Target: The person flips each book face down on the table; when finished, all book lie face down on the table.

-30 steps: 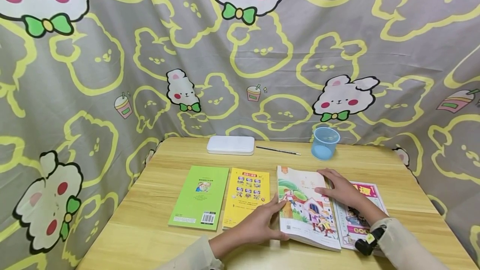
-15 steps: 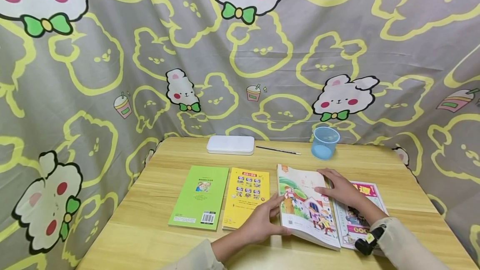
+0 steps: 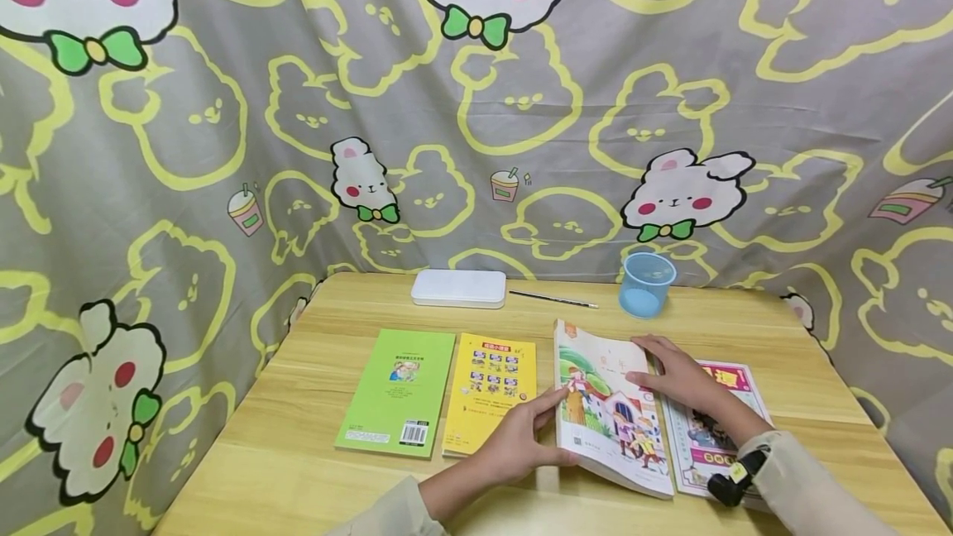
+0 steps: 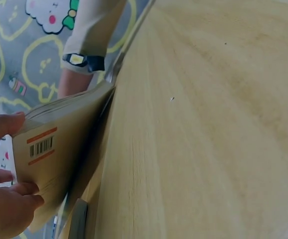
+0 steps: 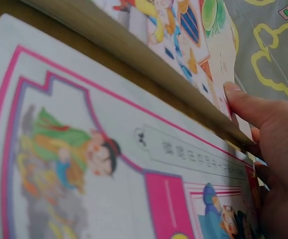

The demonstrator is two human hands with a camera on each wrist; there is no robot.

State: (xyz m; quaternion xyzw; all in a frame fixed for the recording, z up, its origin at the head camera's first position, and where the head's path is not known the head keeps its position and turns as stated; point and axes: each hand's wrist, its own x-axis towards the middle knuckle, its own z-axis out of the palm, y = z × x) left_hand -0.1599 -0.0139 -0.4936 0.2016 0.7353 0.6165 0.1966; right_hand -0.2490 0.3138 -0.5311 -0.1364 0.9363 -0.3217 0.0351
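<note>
The left hand [image 3: 517,441] is gripping the raised edge of an illustrated book [image 3: 606,416]; the right hand [image 3: 681,375] is pinching its opposite edge. A pink-bordered book [image 3: 700,433] is lying beside the right fingers, a yellow book [image 3: 487,404] beside the left.

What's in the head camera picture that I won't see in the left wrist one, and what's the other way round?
Only the head view shows the green book, the right hand, and the house picture on the front of the picture book.

Only the left wrist view shows the picture book's back cover, with its barcode.

Both show the left hand gripping the picture book, the right sleeve, the wooden table and the bunny curtain.
</note>
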